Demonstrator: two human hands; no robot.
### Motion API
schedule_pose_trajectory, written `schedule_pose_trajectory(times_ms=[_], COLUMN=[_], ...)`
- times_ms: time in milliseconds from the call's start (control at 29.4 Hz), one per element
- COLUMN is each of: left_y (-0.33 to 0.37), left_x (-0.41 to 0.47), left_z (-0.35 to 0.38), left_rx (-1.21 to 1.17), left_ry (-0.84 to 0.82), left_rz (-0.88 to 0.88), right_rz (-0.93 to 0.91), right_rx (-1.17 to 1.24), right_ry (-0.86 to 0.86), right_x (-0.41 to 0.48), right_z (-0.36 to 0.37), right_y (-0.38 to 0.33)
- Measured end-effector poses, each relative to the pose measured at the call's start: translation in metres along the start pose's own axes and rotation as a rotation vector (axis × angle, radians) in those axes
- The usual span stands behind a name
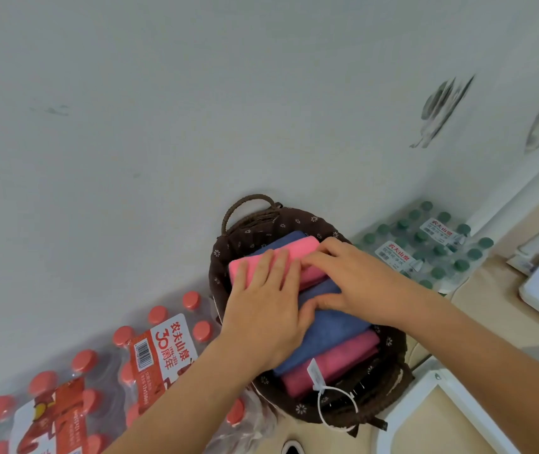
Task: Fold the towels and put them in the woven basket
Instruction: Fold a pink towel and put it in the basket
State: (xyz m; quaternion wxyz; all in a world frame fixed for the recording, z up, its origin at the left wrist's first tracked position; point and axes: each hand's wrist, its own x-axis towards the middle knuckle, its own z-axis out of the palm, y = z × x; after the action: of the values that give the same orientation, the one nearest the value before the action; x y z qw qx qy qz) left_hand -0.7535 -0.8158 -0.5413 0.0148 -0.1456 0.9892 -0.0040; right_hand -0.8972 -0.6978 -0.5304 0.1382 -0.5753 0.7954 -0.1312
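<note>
While both hands bore down on it, the light pink towel [297, 250] lay folded across the top of the stack inside the woven basket [281, 404], just below the middle of the frame. The left hand [261, 309] rested flat on it with fingers straight and unclenched. The right hand [356, 280] had its straight fingers on the towel's right end and its thumb down on the blue towel [333, 335] beneath, grasping nothing. Pressing like this probably served to seat the fold and flatten the pile so it sat below the rim. A dark pink towel [333, 362] lay folded beside the blue one, nearer the bottom of the frame, so the task looked well along.

The hands covered much of the pink towel, and it could not be told whether the blue cloth showing above it was the same towel or another. A white tag [314, 375] on a cable tie [337, 411] hung at the basket's lower rim, its print unreadable. The red-capped bottle pack [160, 345] was cut off at lower left, the green-capped bottle pack [432, 250] sat at right, and the smeared marks [441, 109] on the wall at upper right were too blurred to identify.
</note>
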Motion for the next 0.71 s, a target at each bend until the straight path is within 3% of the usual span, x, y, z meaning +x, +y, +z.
schedule_pose_trajectory(times_ms=[102, 204, 374, 544, 714], left_y=[0.002, 0.0, -0.007, -0.024, -0.039], left_x=[-0.003, 0.0, -0.001, 0.006, 0.013], left_z=[0.014, 0.012, -0.005, -0.009, -0.016], left_rx=[0.007, -0.045, -0.293, -0.454, -0.514], left_ry=[-0.048, -0.018, 0.152, 0.331, 0.314], left_rz=[0.016, 0.037, 0.032, -0.103, -0.197], right_rz=[0.064, 0.119, 0.164, 0.139, 0.157], right_rx=[0.202, 0.321, 0.292, 0.224, 0.239], right_ry=[-0.011, 0.132, 0.197, 0.198, 0.231], right_x=[-0.002, -0.005, -0.01, -0.009, -0.012], right_z=[-0.007, -0.013, -0.012, -0.012, -0.013], right_y=[0.004, 0.009, 0.015, 0.009, 0.01])
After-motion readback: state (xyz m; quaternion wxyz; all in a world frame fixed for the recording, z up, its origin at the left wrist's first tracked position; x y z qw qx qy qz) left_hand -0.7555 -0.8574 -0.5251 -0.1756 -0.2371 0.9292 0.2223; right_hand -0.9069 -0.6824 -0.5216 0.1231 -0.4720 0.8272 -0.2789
